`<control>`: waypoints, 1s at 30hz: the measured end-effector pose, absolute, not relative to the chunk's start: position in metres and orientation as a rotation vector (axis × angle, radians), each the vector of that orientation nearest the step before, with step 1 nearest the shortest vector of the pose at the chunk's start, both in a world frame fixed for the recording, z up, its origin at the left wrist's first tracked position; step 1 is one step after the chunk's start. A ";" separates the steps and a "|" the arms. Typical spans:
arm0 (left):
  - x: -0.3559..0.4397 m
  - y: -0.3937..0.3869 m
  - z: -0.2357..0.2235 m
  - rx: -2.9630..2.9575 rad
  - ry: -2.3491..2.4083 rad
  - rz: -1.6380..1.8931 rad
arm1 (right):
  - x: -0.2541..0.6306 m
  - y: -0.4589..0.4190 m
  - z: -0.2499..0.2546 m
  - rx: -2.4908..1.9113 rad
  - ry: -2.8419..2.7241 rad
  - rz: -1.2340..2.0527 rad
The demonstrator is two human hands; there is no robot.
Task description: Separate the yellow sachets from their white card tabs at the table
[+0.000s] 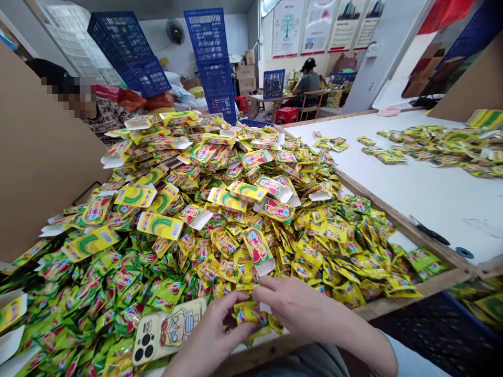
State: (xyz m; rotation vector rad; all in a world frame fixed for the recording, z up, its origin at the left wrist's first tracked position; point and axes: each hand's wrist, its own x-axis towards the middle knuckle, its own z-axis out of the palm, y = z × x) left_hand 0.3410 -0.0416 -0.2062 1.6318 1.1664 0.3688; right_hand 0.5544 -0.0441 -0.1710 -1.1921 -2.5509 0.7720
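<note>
From here I see my left hand and right hand pinched narrowly on a yellow sachet at bottom centre, against a huge sachet heap. A phone in a cartoon case lies just beside the left hand. I can't read the sachets' red lettering.

You read: sachet pile, red logos too blurred to read | barcode on a yellow sachet back, digits too small | wall posters behind the pile, text too small
</note>
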 end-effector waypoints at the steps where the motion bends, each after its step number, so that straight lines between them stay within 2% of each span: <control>1: 0.344 -0.043 -0.208 1.614 1.154 0.399 | 0.555 -0.046 -0.175 -1.218 -2.376 0.936; 4: 0.355 -0.048 -0.211 1.605 1.120 0.474 | 0.553 -0.058 -0.192 -1.173 -1.813 1.439; 6: 0.360 -0.045 -0.207 1.701 1.087 0.448 | 0.555 -0.068 -0.205 -1.172 -1.589 1.589; 8: 0.362 -0.034 -0.195 1.903 1.068 0.419 | 0.563 -0.077 -0.216 -1.307 -1.560 1.418; 11: 0.367 0.000 -0.173 2.396 1.053 0.464 | 0.584 -0.083 -0.225 -1.508 -1.783 0.947; 13: 0.378 0.026 -0.165 2.758 0.928 0.348 | 0.597 -0.082 -0.229 -1.579 -1.922 0.828; 17: 0.405 0.062 -0.165 3.080 0.579 -0.088 | 0.610 -0.078 -0.243 -1.606 -1.812 0.855; 21: 0.407 0.071 -0.161 3.119 0.710 -0.071 | 0.614 -0.078 -0.249 -1.522 -1.282 1.067; 24: 0.386 0.063 -0.152 2.857 1.004 0.147 | 0.608 -0.079 -0.238 -1.182 -0.846 1.378; 26: 0.370 0.048 -0.155 2.409 1.162 0.324 | 0.603 -0.079 -0.225 -0.977 -0.652 1.508; 30: 0.357 -0.002 -0.186 1.371 1.086 0.589 | 0.589 -0.073 -0.203 -0.903 -0.486 1.524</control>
